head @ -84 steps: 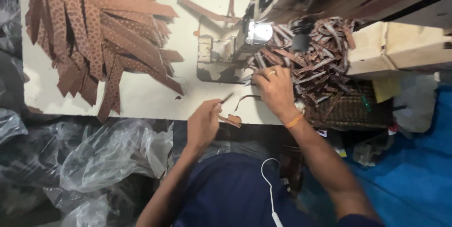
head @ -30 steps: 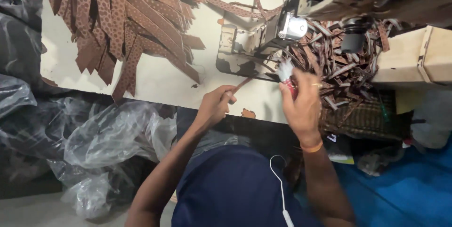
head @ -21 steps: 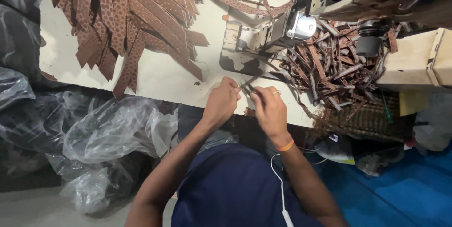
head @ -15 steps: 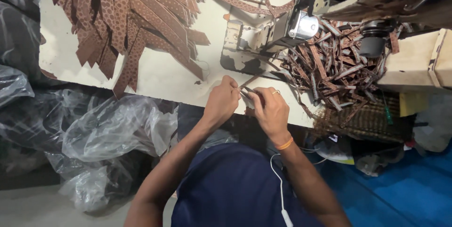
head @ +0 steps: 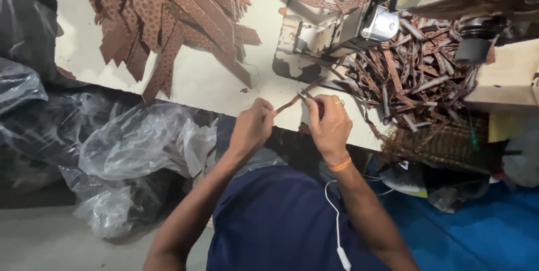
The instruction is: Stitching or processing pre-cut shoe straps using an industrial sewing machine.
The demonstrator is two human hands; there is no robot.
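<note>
Both hands have closed in on each other since 2.8 s ago, when the right hand [head: 330, 126] was reaching up into the heap of cut strips [head: 416, 74] and the left hand [head: 252, 128] lay lower by the tabletop's edge. By the frame half a second back they had already met below the sewing machine [head: 337, 29], and they sit much the same now, so the picking-up looks finished and the close handwork on 1 piece looks under way.

The left hand is pinched shut on the lower end of a narrow brown strip [head: 289, 102], which slants up toward the machine. The right hand is curled around a small metal snipping tool [head: 307, 96] whose tip meets the strip's upper end just below the machine; whether its blades are closed cannot be told. A ring shows on 1 finger and an orange band on that wrist.

The strip looks thin, flexible and leather-like. Left of the machine, long brown straps [head: 168, 18] with a dotted, perforated pattern fan across the pale, scuffed tabletop [head: 213, 83]. Right of the machine the short offcuts lie tangled, spilling toward a woven basket [head: 443, 144]. Below and left of it, crumpled clear plastic sheeting [head: 140, 147] gleams.
</note>
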